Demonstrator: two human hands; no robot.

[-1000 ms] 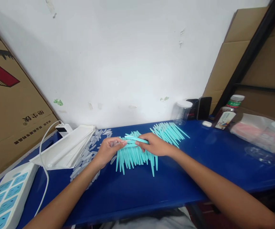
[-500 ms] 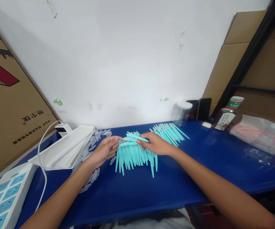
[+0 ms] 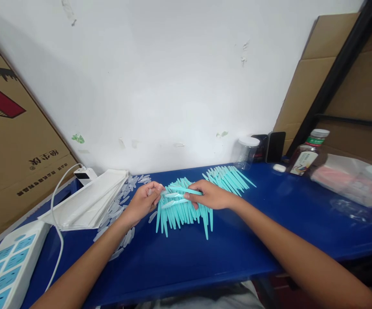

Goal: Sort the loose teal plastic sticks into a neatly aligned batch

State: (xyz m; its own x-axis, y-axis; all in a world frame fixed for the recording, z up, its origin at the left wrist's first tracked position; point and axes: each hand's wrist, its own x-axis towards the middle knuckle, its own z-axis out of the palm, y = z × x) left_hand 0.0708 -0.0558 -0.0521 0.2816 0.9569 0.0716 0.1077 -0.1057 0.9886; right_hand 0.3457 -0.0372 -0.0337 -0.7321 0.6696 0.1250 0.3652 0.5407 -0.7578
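Note:
My right hand (image 3: 210,194) is closed around a few slim turquoise eyebrow razors (image 3: 177,195), their pale blade ends pointing left and fanned apart. My left hand (image 3: 144,198) pinches what looks like a small translucent blade cap (image 3: 150,192), just off those blade ends. Below both hands lies a dense row of turquoise razors (image 3: 181,214), handles toward me. Loose translucent caps (image 3: 117,210) are scattered left of the row, partly hidden by my left forearm. A second group of razors (image 3: 229,180) lies behind my right hand.
White paper-like sleeves (image 3: 86,206) and a power strip (image 3: 7,268) with a white cable are at the left. A clear jar (image 3: 247,154), a phone (image 3: 275,147), a bottle (image 3: 308,154) and plastic tubs (image 3: 350,180) stand at the back right, before the wall.
My left hand has drawn slightly left, away from the razor tips. The razors in my right hand now spread farther apart.

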